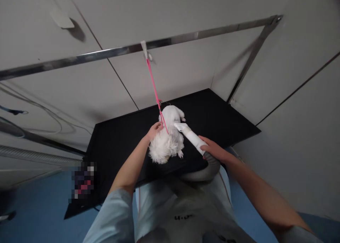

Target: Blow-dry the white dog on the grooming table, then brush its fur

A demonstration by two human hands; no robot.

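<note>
A small white fluffy dog (170,136) stands on a black grooming table (119,140). A pink leash (154,87) runs from the dog up to a metal overhead bar (186,37). My left hand (154,130) rests on the dog's back beside the leash, fingers curled into the fur. My right hand (212,149) is wrapped round a white dryer nozzle (190,135) on a grey hose (207,168). The nozzle tip touches or nearly touches the dog's side.
Grey wall panels stand behind and to the right of the table. A metal post (249,58) slants up at the table's right back corner. Cables (39,112) hang on the left wall. The floor (39,204) is blue.
</note>
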